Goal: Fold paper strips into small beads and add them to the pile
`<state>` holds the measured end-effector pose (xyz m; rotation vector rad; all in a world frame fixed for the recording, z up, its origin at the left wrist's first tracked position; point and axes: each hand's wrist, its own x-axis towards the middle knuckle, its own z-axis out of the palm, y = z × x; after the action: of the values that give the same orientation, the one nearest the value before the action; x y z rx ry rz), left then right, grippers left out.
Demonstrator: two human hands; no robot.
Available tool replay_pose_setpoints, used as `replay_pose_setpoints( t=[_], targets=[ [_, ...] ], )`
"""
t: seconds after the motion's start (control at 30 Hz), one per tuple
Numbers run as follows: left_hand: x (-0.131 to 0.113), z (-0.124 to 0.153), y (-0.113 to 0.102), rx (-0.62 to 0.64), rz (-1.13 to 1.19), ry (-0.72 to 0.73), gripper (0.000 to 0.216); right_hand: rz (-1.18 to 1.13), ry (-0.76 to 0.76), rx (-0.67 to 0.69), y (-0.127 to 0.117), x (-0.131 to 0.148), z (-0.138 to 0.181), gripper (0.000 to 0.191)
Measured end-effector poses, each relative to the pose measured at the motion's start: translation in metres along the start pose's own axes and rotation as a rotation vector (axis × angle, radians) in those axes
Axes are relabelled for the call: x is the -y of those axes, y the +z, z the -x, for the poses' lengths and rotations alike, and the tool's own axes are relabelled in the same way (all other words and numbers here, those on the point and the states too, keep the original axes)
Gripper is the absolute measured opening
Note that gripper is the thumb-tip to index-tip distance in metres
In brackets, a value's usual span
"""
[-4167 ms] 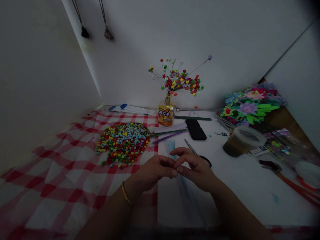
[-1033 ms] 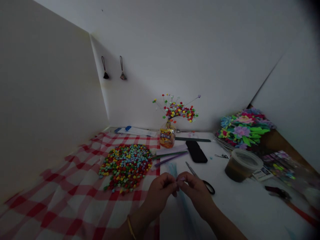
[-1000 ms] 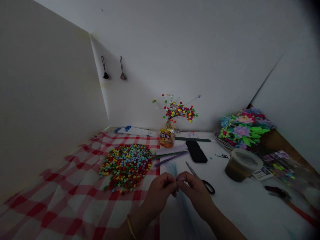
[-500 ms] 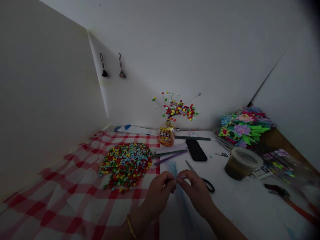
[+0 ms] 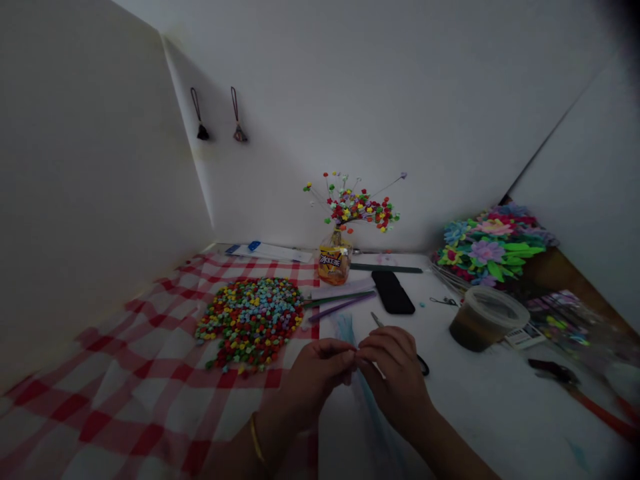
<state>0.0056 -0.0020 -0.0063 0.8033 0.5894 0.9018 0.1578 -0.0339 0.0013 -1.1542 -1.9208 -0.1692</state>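
Note:
My left hand (image 5: 315, 377) and my right hand (image 5: 395, 373) meet fingertip to fingertip over the white table, both pinched on a tiny piece I cannot make out. Pale blue paper strips (image 5: 346, 329) lie flat under and beyond them. A pile of small coloured paper stars (image 5: 250, 320) sits on the red checked cloth (image 5: 125, 373) just left of my left hand. Scissors (image 5: 421, 362) lie partly hidden behind my right hand.
A bottle (image 5: 334, 257) holds wires tipped with coloured stars (image 5: 355, 207). Near it lie a black phone (image 5: 393, 292), green and purple strips (image 5: 340, 303) and a lidded tub (image 5: 487, 319). Paper flowers (image 5: 493, 243) stand at the right; walls close in behind and left.
My view has tilted down slightly, so the table's items sit higher in frame. Both hands stay pinched together, the right fingers curling a little more over the piece.

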Motion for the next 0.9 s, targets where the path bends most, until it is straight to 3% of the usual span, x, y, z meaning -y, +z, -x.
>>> replay_pose_setpoints(
  t=[0.17,0.3,0.43,0.9],
  targets=[
    [-0.001,-0.001,-0.002,-0.005,-0.08,0.13,0.017,-0.458,0.311,0.005,0.001,0.001,-0.002,0.001],
    [-0.002,0.001,-0.002,-0.059,-0.2,0.214,0.017,-0.791,0.548,0.036,-0.001,0.003,-0.002,0.006],
    [-0.003,0.003,0.0,-0.108,-0.269,0.24,0.014,-0.901,0.611,0.04,-0.004,0.007,-0.004,0.009],
    [-0.003,0.007,0.006,-0.098,-0.314,0.28,0.016,-1.115,0.846,0.088,-0.005,0.012,-0.006,0.014]
  ],
)
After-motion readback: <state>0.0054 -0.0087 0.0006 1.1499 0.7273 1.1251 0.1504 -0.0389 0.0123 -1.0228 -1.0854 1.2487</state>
